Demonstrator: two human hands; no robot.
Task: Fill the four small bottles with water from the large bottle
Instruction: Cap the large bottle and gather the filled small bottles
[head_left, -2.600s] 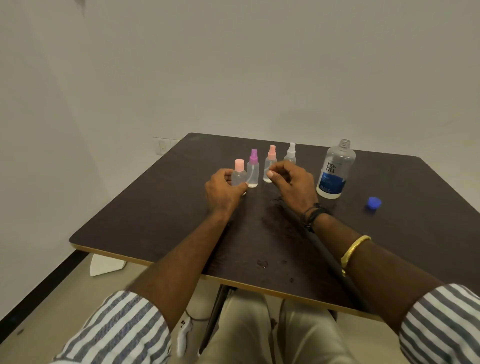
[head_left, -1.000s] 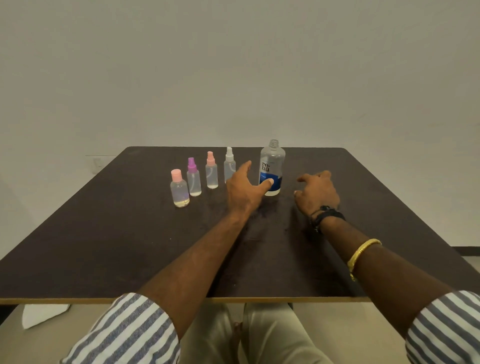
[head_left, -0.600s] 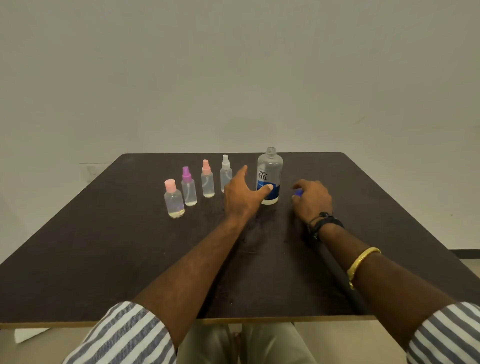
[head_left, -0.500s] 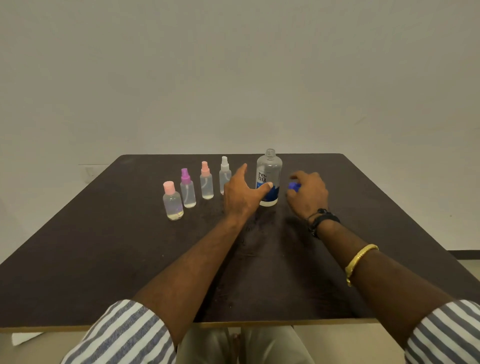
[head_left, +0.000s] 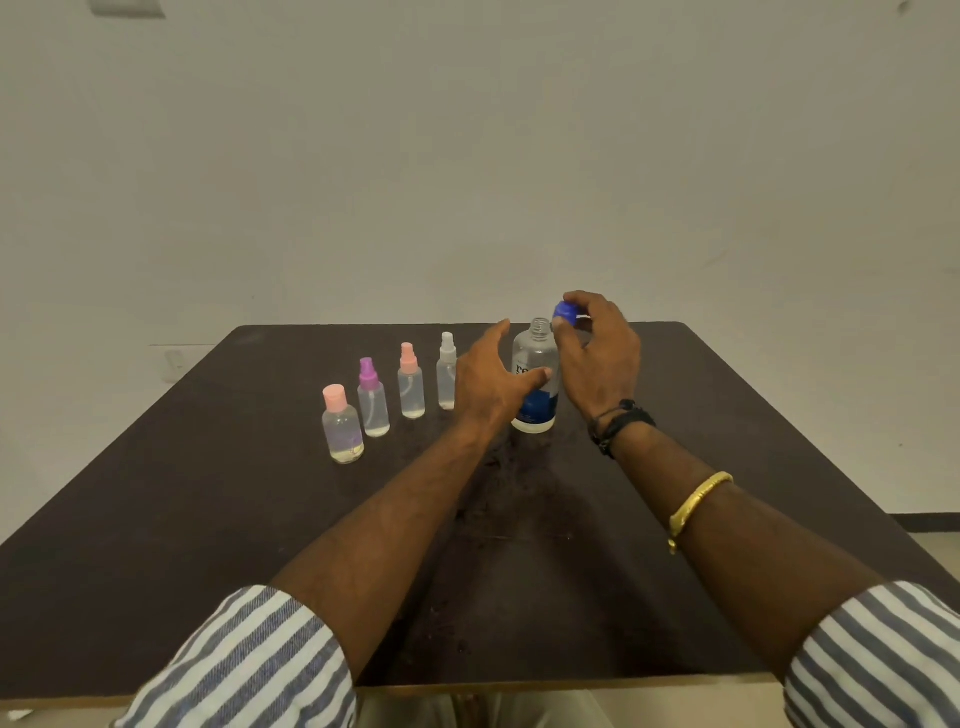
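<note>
- large bottle (head_left: 535, 384): upright on the dark table (head_left: 208, 519), neck open, no cap on. Blue label low on the body, partly behind the left thumb.
- left hand (head_left: 491, 387): wrapped on the bottle's mid-body from its left side, thumb across the front, index finger raised and loose. Grip closed on the bottle.
- right hand (head_left: 597, 358): raised just right of the bottle neck, fingertips pinched on the blue cap (head_left: 565, 313). Cap sits just above and right of the open neck, not touching it.
- four small bottles: row running left and nearer from the left hand's knuckles, all upright, all capped, some clear liquid in each.
  - white-top sprayer (head_left: 447, 376) just beside the left hand
  - peach-top sprayer (head_left: 411, 387) next out
  - purple-top sprayer (head_left: 373, 397) next
  - pink-cap bottle (head_left: 341, 423) farthest from the fingers, nearest the camera
- right forearm: black wristband (head_left: 621, 423), gold bangle (head_left: 698, 501) further back. Striped sleeves on both arms.
</note>
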